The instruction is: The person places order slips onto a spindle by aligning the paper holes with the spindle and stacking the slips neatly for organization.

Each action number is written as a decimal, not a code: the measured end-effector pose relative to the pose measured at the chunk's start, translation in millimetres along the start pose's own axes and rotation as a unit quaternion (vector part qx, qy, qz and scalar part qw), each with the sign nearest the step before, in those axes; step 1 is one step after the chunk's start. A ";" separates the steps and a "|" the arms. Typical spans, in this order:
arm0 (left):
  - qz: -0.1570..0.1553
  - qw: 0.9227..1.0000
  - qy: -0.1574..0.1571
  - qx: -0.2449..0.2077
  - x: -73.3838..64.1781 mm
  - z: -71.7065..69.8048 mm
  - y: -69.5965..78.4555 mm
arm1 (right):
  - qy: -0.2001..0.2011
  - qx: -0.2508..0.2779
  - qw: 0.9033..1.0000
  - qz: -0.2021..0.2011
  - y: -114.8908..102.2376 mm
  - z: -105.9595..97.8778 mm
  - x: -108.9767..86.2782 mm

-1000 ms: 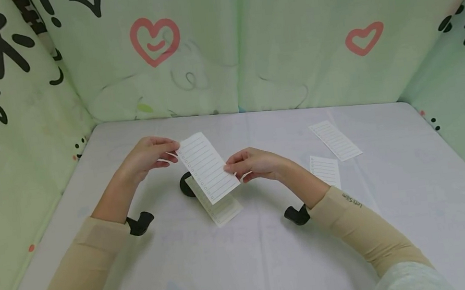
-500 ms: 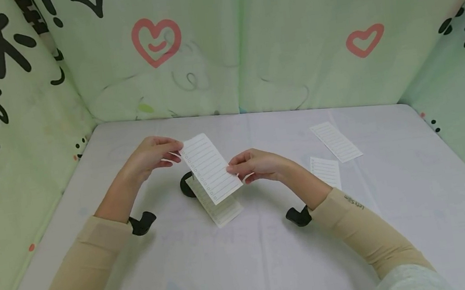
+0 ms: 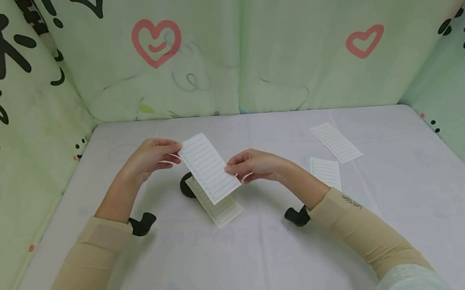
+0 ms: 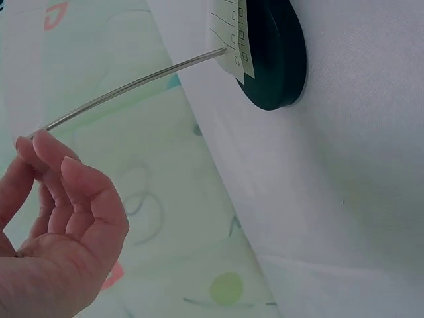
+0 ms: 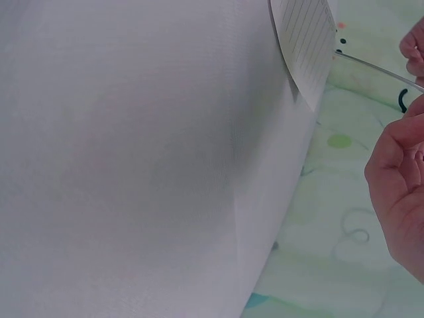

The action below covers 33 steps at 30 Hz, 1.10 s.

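Observation:
Above the table, both hands hold a lined checklist sheet (image 3: 206, 165) at a tilt. My left hand (image 3: 150, 156) pinches its upper left corner, while the right hand (image 3: 260, 165) pinches its right edge between thumb and fingers. Underneath stands a bill spike with a round dark base (image 4: 288, 59) and a thin metal rod (image 4: 132, 86). The rod's upper end reaches the left fingertips in the left wrist view; whether it pierces the held sheet I cannot tell. Lower sheets (image 3: 225, 212) sit low on the rod, over the base.
Two loose lined sheets lie to the right: one farther back (image 3: 336, 142), the other (image 3: 325, 171) partly hidden by the right forearm. A white cloth covers the table (image 3: 231, 275). Printed green curtains (image 3: 289, 36) surround its back and sides.
Both hands and the held sheet drift very slightly right, then back left. The grip stays the same, and the spike and loose sheets have not moved.

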<state>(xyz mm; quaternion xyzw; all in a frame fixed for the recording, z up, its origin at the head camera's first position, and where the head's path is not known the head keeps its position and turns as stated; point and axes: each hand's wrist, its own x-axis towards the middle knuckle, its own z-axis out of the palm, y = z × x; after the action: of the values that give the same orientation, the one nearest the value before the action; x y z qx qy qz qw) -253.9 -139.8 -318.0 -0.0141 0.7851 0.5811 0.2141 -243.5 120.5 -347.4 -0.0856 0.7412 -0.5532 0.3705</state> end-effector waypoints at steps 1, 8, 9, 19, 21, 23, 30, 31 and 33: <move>-0.002 1.000 -0.003 -0.005 0.5 -0.4 -0.4 | 0.000 -0.001 1.000 0.000 -0.5 0.3 -0.1; -0.009 0.999 -0.021 -0.032 1.7 -0.8 -1.4 | -0.001 0.001 1.000 -0.002 -1.9 0.3 0.0; -0.011 0.999 -0.021 -0.035 2.3 -1.0 -1.8 | -0.002 0.002 1.000 -0.002 -1.9 0.2 0.3; -0.025 0.998 -0.018 -0.047 6.3 2.0 -5.7 | 0.000 0.004 1.000 -0.001 -2.3 -0.2 1.8; -0.033 0.998 -0.018 -0.044 7.9 2.6 -10.1 | -0.001 0.002 1.000 0.002 -1.1 -0.4 2.1; -0.042 0.998 -0.022 -0.044 9.8 3.1 -15.8 | -0.002 -0.004 1.000 0.007 0.9 -0.6 2.7; -0.049 0.998 -0.036 -0.024 14.9 6.8 -33.2 | -0.015 -0.044 0.998 0.047 11.9 -2.0 8.8; -0.051 0.998 -0.036 -0.016 15.4 7.2 -35.1 | -0.015 -0.052 0.997 0.052 12.8 -2.0 9.6; -0.056 0.998 -0.037 -0.004 16.8 8.0 -38.8 | -0.014 -0.065 0.996 0.058 15.3 -2.5 11.8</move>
<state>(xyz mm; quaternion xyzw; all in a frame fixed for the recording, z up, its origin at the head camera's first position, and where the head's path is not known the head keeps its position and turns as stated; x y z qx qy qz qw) -256.1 -141.2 -360.9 -0.0377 0.7721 0.5717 0.2750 -249.1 121.7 -366.0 -0.0740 0.7738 -0.4804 0.4062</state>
